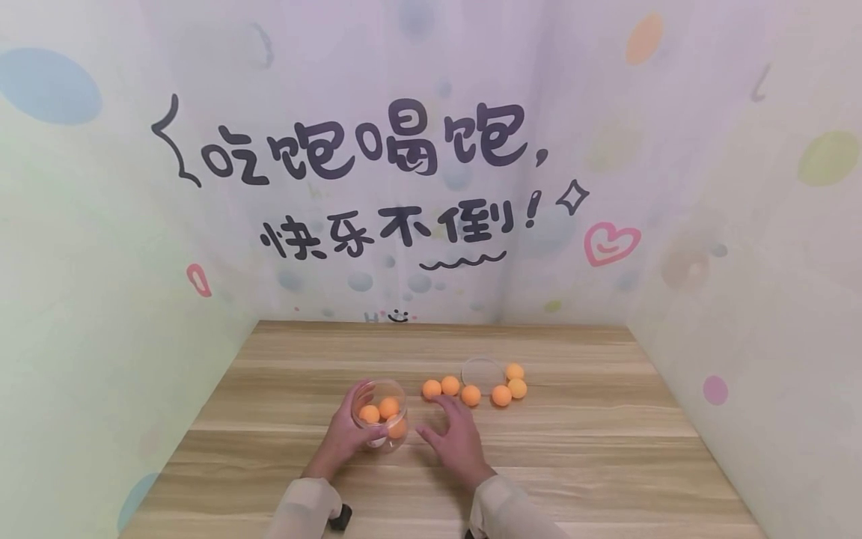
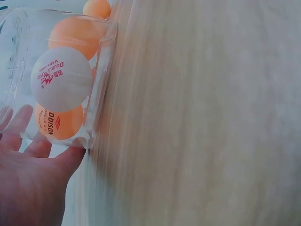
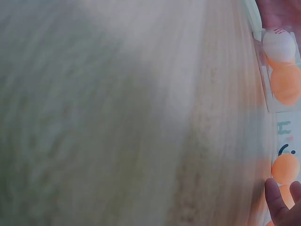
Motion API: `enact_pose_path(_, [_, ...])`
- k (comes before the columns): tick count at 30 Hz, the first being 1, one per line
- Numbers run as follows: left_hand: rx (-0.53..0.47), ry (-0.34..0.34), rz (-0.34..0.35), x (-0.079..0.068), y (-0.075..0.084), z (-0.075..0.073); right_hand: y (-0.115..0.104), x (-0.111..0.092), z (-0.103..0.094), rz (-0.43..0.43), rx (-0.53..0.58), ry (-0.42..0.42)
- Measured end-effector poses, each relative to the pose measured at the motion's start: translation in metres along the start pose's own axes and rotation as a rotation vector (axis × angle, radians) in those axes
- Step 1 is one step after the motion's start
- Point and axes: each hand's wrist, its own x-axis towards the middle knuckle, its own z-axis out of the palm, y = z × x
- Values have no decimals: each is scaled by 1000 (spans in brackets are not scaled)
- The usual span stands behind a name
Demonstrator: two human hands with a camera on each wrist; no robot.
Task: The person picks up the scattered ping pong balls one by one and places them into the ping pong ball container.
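Note:
My left hand (image 1: 346, 433) holds a clear plastic jar (image 1: 390, 445) that stands upright on the table, its thumb at the near side. Inside are several orange table tennis balls (image 1: 388, 407) and a white one (image 2: 61, 77) with red print. To the right of the jar, my right hand (image 1: 459, 440) has thumb and fingers spread apart, with nothing gripped. Its fingertips are at the near side of a loose orange ball (image 1: 432, 389); whether they touch it I cannot tell. Another orange ball (image 1: 450, 385) lies just beside that one.
Farther right, loose orange balls (image 1: 501, 395) lie around a clear round lid-like piece (image 1: 482, 374) on the wood-grain table (image 1: 572, 449). A printed wall covering (image 1: 404, 292) closes off the back, with pale walls at both sides.

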Motion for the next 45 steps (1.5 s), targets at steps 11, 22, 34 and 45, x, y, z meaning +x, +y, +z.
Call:
enact_pose_path(11, [6, 1, -47, 1, 2, 0, 6, -2, -1, -29, -84, 86])
enact_pose_path(22, [22, 3, -60, 0, 4, 1, 13, 0, -5, -16, -122, 141])
enact_pose_path(34, [1, -32, -74, -7, 40, 2, 14, 3, -8, 24, -157, 204])
enact_pose_path(45, [-17, -40, -81, -8, 39, 2, 17, 4, -9, 48, -209, 188])
